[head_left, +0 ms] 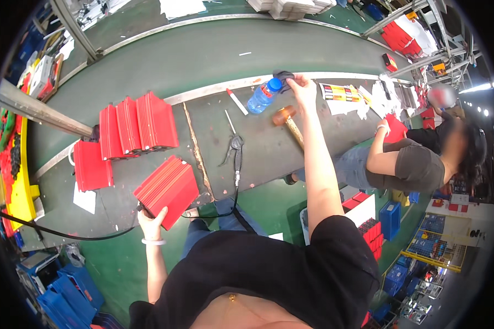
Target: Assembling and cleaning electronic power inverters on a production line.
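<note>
My left hand [152,225] grips the lower edge of a red finned metal case [169,189], which is tilted over the bench's near edge. My right hand [303,90] reaches to the far side of the bench and pinches a dark grey cloth [283,78]. Just left of the cloth stands a blue-capped clear bottle [262,97]. Below my right wrist lies a mallet [286,119] with a brown head. An air blow gun [235,147] on a black hose rests mid-bench, and a red-and-white marker [237,102] lies beyond it.
Several more red cases [153,122] stand at the left of the bench. Orange-and-yellow label sheets [340,93] lie at the right. A co-worker [417,162] stands to the right, holding a red part [395,129]. A green conveyor belt [214,49] runs behind the bench.
</note>
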The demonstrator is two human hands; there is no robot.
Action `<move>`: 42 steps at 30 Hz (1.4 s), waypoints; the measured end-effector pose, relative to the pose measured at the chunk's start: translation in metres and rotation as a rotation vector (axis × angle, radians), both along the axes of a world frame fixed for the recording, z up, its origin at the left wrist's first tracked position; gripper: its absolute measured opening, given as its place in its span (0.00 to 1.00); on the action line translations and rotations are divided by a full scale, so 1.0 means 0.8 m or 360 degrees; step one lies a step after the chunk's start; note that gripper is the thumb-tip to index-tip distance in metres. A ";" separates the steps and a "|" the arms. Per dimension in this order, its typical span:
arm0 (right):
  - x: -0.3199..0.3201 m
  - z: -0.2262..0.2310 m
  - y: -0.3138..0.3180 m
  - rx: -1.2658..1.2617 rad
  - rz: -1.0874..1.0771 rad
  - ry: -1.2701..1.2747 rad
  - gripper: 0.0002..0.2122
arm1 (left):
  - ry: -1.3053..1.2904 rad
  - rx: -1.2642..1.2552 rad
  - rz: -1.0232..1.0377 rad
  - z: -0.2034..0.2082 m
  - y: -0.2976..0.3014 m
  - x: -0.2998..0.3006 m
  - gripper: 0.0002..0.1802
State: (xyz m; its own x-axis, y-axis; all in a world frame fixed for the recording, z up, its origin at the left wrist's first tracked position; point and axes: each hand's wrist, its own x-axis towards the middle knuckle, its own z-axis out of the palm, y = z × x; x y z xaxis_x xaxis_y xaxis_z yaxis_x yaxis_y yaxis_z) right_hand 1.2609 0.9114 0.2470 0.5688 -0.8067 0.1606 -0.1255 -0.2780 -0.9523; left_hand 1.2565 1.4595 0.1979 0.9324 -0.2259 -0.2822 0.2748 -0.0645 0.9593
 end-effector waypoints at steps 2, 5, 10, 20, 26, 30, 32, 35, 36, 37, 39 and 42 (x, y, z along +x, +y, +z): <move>0.006 0.012 0.003 -0.0048 -0.0041 0.0101 0.11 | 0.0024 -0.0001 -0.0019 -0.001 0.002 0.001 0.32; 0.011 0.024 0.014 -0.0401 -0.0052 0.0287 0.11 | 0.0017 0.0063 -0.0078 -0.006 0.003 0.003 0.32; 0.007 0.025 0.056 -0.0997 0.0347 0.0487 0.07 | -0.0034 0.0057 -0.0127 -0.003 0.003 0.003 0.32; 0.002 0.023 0.054 -0.1235 0.0012 0.0589 0.11 | 0.0061 0.0073 -0.0243 0.007 0.003 0.012 0.31; 0.025 0.010 0.072 -0.1510 0.0360 0.1122 0.16 | 0.0106 0.0063 -0.0270 -0.019 0.022 0.015 0.35; 0.037 0.000 0.047 -0.1639 0.0404 0.1077 0.15 | 0.0106 0.0157 -0.0181 -0.006 0.016 0.010 0.33; 0.035 0.002 0.033 -0.1767 0.0578 0.1028 0.14 | 0.0122 0.0172 -0.0198 -0.003 0.011 0.010 0.32; 0.027 0.011 0.029 -0.1467 0.0329 0.1119 0.15 | 0.0081 0.0136 -0.0197 0.009 0.000 0.005 0.29; 0.020 0.017 0.028 -0.1466 0.0300 0.1108 0.15 | 0.0099 0.0153 -0.0188 0.009 0.000 0.005 0.29; 0.009 0.023 0.028 -0.1279 0.0054 0.1055 0.15 | 0.0123 0.0171 -0.0172 0.009 0.002 0.005 0.29; -0.024 0.048 0.030 -0.0854 -0.0268 0.0967 0.16 | 0.0114 0.0142 -0.0155 0.010 0.009 0.005 0.29; -0.107 0.040 0.014 -0.0474 -0.0557 0.0426 0.18 | 0.0115 0.0199 -0.0223 0.014 0.013 0.011 0.29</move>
